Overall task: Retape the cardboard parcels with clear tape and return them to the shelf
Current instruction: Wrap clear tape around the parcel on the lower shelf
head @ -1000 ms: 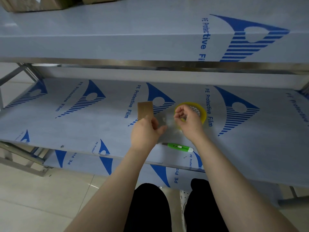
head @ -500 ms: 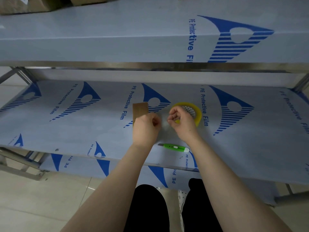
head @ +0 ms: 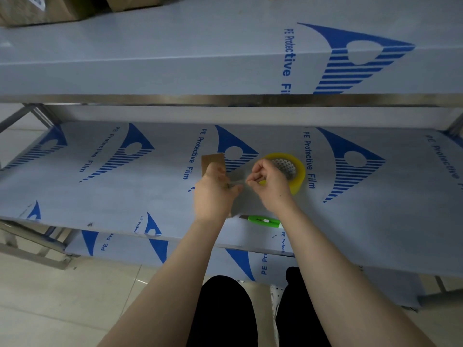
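My left hand [head: 215, 194] grips a small brown cardboard piece [head: 211, 161] above the middle shelf [head: 100, 196]. My right hand [head: 269, 184] pinches a thin strip of clear tape [head: 238, 182] that stretches between both hands. Behind my right hand, a roll of clear tape with a yellow tint [head: 292, 171] lies flat on the shelf. A green box cutter [head: 263, 220] lies on the shelf just below my hands.
Cardboard parcels [head: 40, 8] stand at the top left on the upper shelf [head: 175, 58]. The shelves wear blue-printed protective film. A metal frame leg [head: 32, 244] stands at the left, over a tiled floor [head: 62, 309]. My black-trousered legs [head: 225, 314] are below.
Both hands have stayed close together over the shelf; the left dropped slightly, and the clear strip between them now looks stretched thin. The roll and the cutter have not moved.
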